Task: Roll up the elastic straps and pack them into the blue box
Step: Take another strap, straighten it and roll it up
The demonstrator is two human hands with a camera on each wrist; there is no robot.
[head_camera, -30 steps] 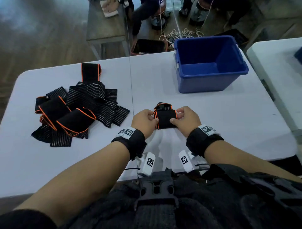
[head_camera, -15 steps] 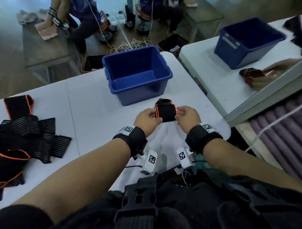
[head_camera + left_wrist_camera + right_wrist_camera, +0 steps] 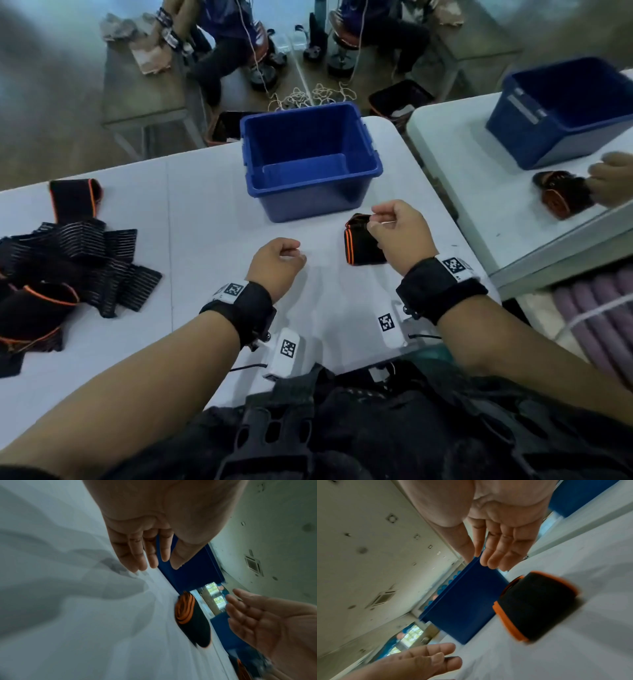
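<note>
A rolled black strap with orange edging [image 3: 359, 245] lies on the white table [image 3: 205, 212], just in front of the empty blue box [image 3: 308, 195]. My right hand [image 3: 394, 229] hovers at the roll's right side. In the right wrist view its fingers [image 3: 488, 555] are straight and clear of the roll [image 3: 537, 607]. My left hand [image 3: 277, 260] hangs to the left of the roll, fingers relaxed and holding nothing [image 3: 161, 561]. A pile of unrolled straps [image 3: 68, 260] lies at the table's left.
The table's right edge runs close beside my right wrist. Across a gap stands a second white table [image 3: 479, 192] with another blue box [image 3: 565, 113], where another person's hand [image 3: 613, 178] holds a rolled strap [image 3: 561, 198]. People sit beyond the table, with cables on the floor.
Both hands have let go of the rolled strap, which now lies on the table. My left hand has drawn away to the left. The head view has shifted.
</note>
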